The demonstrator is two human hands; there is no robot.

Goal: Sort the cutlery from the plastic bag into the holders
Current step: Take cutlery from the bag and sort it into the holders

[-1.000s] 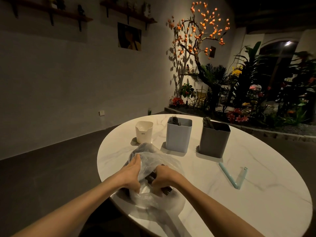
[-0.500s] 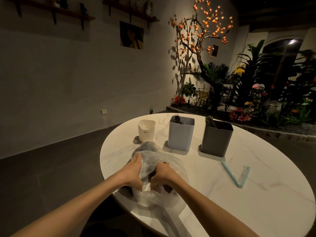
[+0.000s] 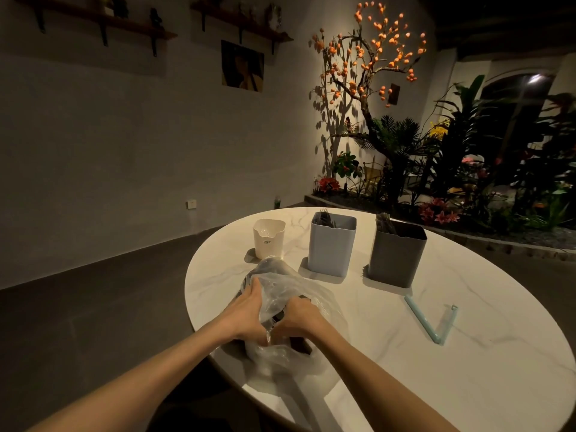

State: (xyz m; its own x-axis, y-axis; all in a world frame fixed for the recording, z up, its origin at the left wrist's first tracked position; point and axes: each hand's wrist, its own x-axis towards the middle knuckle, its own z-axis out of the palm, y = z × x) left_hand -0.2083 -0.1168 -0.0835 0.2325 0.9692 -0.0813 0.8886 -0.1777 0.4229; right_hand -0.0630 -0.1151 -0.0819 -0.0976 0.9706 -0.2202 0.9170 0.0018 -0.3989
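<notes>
Lying on the white table (image 3: pixel 467 369) near its front edge, long axis toward the white holder (image 3: pixel 269 237): plastic bag (image 3: pixel 282 294), gripped by left hand (image 3: pixel 247 313) and right hand (image 3: pixel 297 319), fingers curled into the film.

Single head view (wide-angle), looking forward and down, table (image 3: pixel 467 353) close

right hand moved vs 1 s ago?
No. The right hand grips the bag at the same spot, just as far in front of the blue holder; only the camera shifted.
</notes>
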